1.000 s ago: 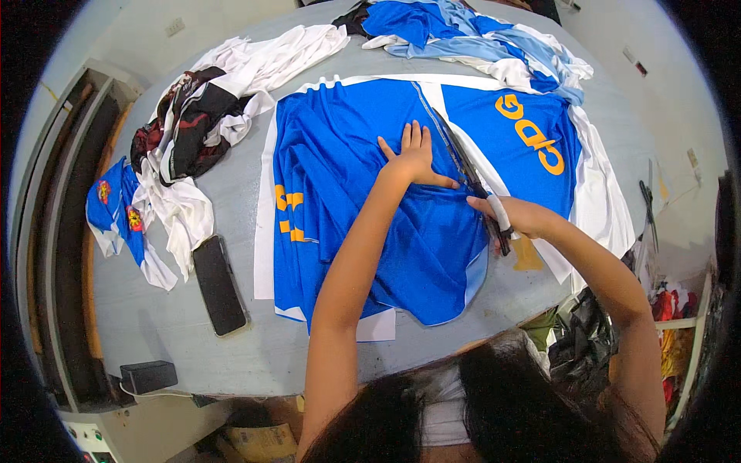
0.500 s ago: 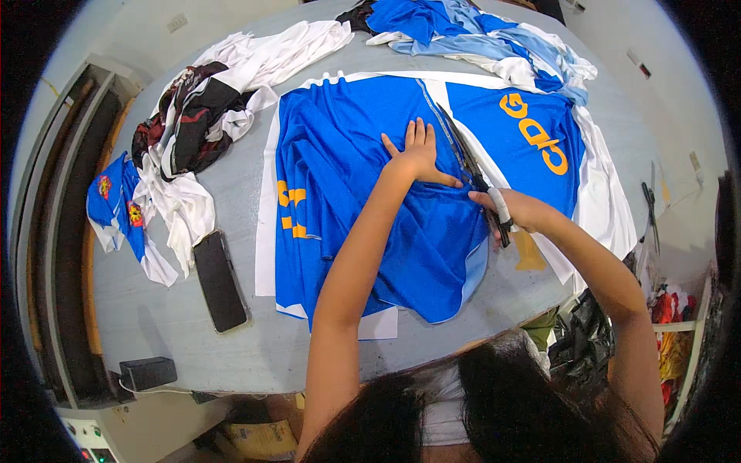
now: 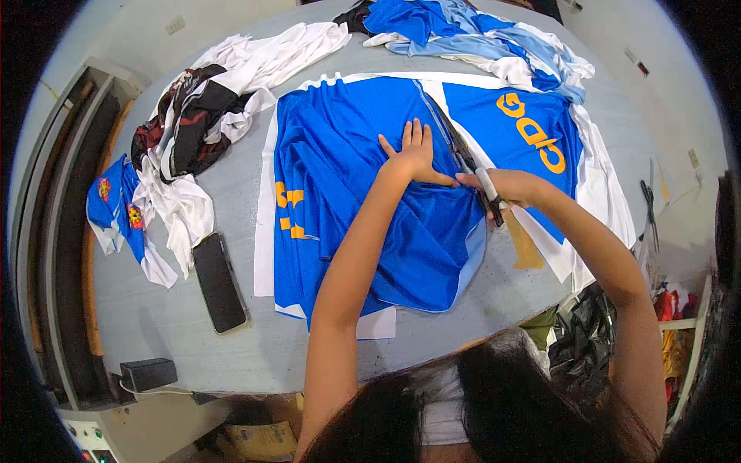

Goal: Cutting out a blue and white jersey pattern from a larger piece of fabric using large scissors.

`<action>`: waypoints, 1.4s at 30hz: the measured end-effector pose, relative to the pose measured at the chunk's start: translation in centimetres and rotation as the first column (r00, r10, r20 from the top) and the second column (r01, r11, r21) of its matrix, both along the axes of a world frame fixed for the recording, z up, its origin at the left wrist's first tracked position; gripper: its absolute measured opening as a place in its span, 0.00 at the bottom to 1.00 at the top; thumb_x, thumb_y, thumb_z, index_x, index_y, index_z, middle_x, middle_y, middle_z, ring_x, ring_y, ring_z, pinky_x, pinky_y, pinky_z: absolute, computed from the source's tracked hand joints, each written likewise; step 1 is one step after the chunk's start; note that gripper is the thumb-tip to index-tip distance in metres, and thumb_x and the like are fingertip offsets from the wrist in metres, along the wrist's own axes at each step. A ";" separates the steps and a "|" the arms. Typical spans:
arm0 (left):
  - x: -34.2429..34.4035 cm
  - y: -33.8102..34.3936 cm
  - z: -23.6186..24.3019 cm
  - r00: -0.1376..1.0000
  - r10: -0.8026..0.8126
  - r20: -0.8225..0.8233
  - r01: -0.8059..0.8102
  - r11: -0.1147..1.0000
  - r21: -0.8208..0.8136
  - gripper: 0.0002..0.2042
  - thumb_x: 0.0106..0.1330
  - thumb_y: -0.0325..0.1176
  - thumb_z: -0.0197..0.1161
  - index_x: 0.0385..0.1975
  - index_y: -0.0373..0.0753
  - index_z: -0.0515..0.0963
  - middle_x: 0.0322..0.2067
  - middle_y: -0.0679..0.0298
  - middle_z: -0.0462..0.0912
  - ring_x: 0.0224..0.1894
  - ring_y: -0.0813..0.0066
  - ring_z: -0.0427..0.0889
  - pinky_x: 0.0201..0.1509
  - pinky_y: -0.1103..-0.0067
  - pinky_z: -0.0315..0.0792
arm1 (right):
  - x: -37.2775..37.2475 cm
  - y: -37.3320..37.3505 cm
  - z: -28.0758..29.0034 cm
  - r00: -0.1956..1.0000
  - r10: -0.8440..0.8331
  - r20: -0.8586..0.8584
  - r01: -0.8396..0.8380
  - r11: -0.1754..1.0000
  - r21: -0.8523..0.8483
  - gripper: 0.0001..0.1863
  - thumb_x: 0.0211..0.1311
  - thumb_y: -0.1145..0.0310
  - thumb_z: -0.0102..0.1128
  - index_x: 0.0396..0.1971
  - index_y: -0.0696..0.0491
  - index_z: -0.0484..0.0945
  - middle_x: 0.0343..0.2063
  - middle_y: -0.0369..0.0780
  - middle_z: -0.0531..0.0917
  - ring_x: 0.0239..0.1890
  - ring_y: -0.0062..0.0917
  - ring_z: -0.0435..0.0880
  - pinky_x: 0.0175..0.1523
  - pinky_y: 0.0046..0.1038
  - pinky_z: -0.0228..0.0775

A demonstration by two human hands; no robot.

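Blue printed fabric [image 3: 332, 139] with white borders and yellow lettering lies bunched in front of me on a grey table. My left hand [image 3: 415, 162] presses on it, fingers spread, thumb stretched toward the scissors. Wrapped round the scissors' handles [image 3: 492, 197], my right hand [image 3: 509, 189] holds them with the blades pointing away from me. The blades lie along the white strip at the fabric's right part; how far they are apart is hard to see. Beyond that strip sits a second blue panel [image 3: 532, 139] with yellow letters. The fingers inside the handles are partly hidden.
A black phone [image 3: 219, 284] and a dark box with a cable [image 3: 147, 374] rest on the grey table [image 3: 255, 363]. White and dark cloth [image 3: 204, 116] is piled at left, blue and white cloth [image 3: 478, 38] at the far edge. Another pair of scissors [image 3: 650, 202] lies at right.
My right hand and the scissors have moved forward and slightly left, closer to my left thumb. The left hand stays nearly in place on the fabric. The fabric's near edge has drawn up slightly.
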State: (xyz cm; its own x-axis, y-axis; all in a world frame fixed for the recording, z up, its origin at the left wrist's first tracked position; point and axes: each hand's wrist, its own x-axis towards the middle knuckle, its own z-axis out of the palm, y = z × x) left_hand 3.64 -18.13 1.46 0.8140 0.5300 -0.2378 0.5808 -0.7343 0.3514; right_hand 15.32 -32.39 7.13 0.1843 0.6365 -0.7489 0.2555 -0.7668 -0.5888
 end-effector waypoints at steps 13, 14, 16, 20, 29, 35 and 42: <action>-0.1 0.0 0.1 1.000 0.002 -0.022 -0.002 1.000 0.014 0.66 0.28 0.70 0.64 0.63 0.32 0.36 0.65 0.50 0.30 0.67 0.57 0.28 0.56 0.39 0.28 | 1.0 1.3 -0.7 0.988 -0.006 -0.154 0.021 0.995 0.095 0.33 0.53 0.46 0.55 0.42 0.62 0.61 0.15 0.40 0.71 0.11 0.25 0.74 0.18 0.31 0.76; 0.1 -0.1 0.2 1.000 -0.001 -0.020 0.001 1.000 0.017 0.66 0.28 0.70 0.64 0.63 0.32 0.36 0.65 0.50 0.30 0.67 0.57 0.28 0.56 0.39 0.28 | 1.4 1.8 -0.7 0.990 -0.022 -0.138 0.030 0.998 0.051 0.35 0.53 0.46 0.56 0.43 0.64 0.59 0.15 0.40 0.71 0.11 0.25 0.75 0.19 0.31 0.76; 0.1 -0.1 0.0 1.000 -0.004 -0.011 0.004 1.000 0.009 0.65 0.29 0.69 0.64 0.63 0.33 0.36 0.65 0.50 0.30 0.67 0.57 0.28 0.56 0.39 0.28 | 1.2 2.5 -0.2 0.994 -0.034 -0.108 0.038 0.999 0.036 0.37 0.52 0.47 0.57 0.42 0.67 0.57 0.12 0.40 0.70 0.11 0.26 0.75 0.20 0.33 0.77; 0.0 0.1 -0.2 1.000 0.000 0.023 0.001 1.000 -0.017 0.68 0.26 0.70 0.64 0.62 0.30 0.36 0.65 0.50 0.29 0.67 0.57 0.28 0.55 0.38 0.24 | 1.6 3.3 -1.2 0.997 -0.023 -0.067 0.028 0.997 0.068 0.34 0.53 0.49 0.57 0.43 0.65 0.57 0.12 0.40 0.70 0.11 0.26 0.75 0.20 0.34 0.77; -0.3 -0.3 -0.2 1.000 0.009 0.012 -0.009 1.000 -0.018 0.67 0.27 0.68 0.65 0.62 0.31 0.36 0.65 0.50 0.29 0.67 0.57 0.27 0.55 0.37 0.24 | 1.6 3.5 -0.9 0.997 0.003 -0.072 0.007 0.990 0.137 0.26 0.55 0.50 0.55 0.37 0.59 0.61 0.14 0.39 0.71 0.13 0.25 0.75 0.18 0.34 0.76; -0.1 0.2 0.0 1.000 0.006 -0.022 -0.005 0.999 0.035 0.62 0.33 0.65 0.65 0.63 0.34 0.37 0.65 0.50 0.30 0.67 0.57 0.29 0.55 0.37 0.30 | 2.9 6.4 -0.7 0.996 0.050 -0.069 -0.043 0.993 0.106 0.30 0.51 0.44 0.56 0.38 0.57 0.62 0.19 0.40 0.71 0.14 0.25 0.76 0.22 0.36 0.77; 0.9 4.5 1.2 0.976 0.130 0.174 -0.107 0.985 -0.132 0.29 0.55 0.47 0.54 0.56 0.43 0.62 0.60 0.55 0.56 0.65 0.59 0.48 0.56 0.43 0.44 | 4.5 5.8 -2.0 0.989 -0.009 -0.146 0.029 0.990 0.135 0.29 0.51 0.45 0.57 0.36 0.57 0.64 0.17 0.40 0.72 0.14 0.26 0.76 0.21 0.36 0.76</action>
State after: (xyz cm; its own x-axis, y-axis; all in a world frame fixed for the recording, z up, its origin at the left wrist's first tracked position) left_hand 4.54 -13.60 2.69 0.7826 0.6016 -0.1601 0.5793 -0.6095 0.5412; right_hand 19.86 -26.56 5.13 0.0933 0.7320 -0.6748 0.1456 -0.6805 -0.7181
